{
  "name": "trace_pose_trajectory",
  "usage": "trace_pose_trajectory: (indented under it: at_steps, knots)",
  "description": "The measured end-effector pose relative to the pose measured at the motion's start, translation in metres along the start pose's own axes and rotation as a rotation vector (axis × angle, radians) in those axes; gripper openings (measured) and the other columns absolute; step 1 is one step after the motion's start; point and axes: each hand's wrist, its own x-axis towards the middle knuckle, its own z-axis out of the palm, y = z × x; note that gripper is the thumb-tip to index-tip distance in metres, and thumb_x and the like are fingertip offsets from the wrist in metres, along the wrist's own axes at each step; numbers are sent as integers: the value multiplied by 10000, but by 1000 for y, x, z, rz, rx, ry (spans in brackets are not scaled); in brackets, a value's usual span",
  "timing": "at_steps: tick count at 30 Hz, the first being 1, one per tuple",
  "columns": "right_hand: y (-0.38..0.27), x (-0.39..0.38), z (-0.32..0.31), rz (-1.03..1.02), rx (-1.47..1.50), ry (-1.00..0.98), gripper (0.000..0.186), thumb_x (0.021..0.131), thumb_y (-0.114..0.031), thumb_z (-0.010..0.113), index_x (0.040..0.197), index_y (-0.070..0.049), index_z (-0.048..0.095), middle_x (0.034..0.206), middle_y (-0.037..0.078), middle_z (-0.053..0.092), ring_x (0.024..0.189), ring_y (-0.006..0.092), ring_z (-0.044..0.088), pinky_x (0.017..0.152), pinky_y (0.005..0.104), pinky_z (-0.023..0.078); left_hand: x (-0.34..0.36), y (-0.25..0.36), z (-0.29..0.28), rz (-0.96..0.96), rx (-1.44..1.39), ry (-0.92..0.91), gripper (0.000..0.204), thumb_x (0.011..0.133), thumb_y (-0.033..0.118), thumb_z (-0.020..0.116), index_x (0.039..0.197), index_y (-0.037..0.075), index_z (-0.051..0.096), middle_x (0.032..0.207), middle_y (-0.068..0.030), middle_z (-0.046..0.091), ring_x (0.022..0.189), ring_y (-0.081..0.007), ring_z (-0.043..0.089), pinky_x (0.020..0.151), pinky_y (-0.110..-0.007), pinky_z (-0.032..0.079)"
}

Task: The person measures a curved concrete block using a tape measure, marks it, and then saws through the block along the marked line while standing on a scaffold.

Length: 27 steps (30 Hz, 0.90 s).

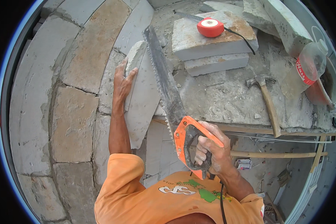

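Note:
My right hand (pixel 214 147) is wrapped around the orange-and-black handle (pixel 183 138) of a hand saw. The saw's dusty grey blade (pixel 164 76) points away from me, toothed edge to the left, over a pale block (pixel 145 93). To its left, my left hand (pixel 123 84) grips the side of a narrow white block piece (pixel 136 58), fingers and thumb on its near-left face. The blade hides part of the pale block, and I cannot tell whether it touches it.
On stacked white blocks (pixel 212 52) lies a red tape measure (pixel 210 27), its tape partly out. A claw hammer (pixel 267 100) and a clear plastic bottle (pixel 311 61) sit on the dusty platform to the right. A block wall (pixel 74 123) curves along the left.

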Motion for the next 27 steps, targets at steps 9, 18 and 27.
trace_pose_trajectory:
  at_steps: [9, 18, 27]
  knots:
    - [-26, 40, 13, 32, 89, 13, 460, 922, -57, 614, 1349, 27, 464, 717, 26, 494, 531, 103, 492, 457, 286, 438, -12, 6, 5, 154, 76, 53, 573, 856, 230, 733, 1378, 65, 566, 1359, -244, 522, 1267, -348, 496, 1062, -439, 409]
    - [-12, 14, 16, -13, -29, -9, 472, 924, -108, 614, 1362, 7, 481, 701, 6, 450, 502, 100, 454, 409, 273, 434, -7, 9, 4, 67, -60, 65, 572, 836, 204, 747, 1365, 61, 581, 1322, -250, 559, 1234, -354, 533, 1063, -433, 414]
    - [-15, 71, 46, 4, -14, 0, 436, 938, -97, 582, 1353, 6, 499, 684, 3, 415, 495, 98, 450, 423, 269, 409, -8, -7, 3, 101, -44, 74, 577, 827, 236, 757, 1353, 65, 594, 1320, -269, 560, 1259, -373, 521, 1075, -451, 406]
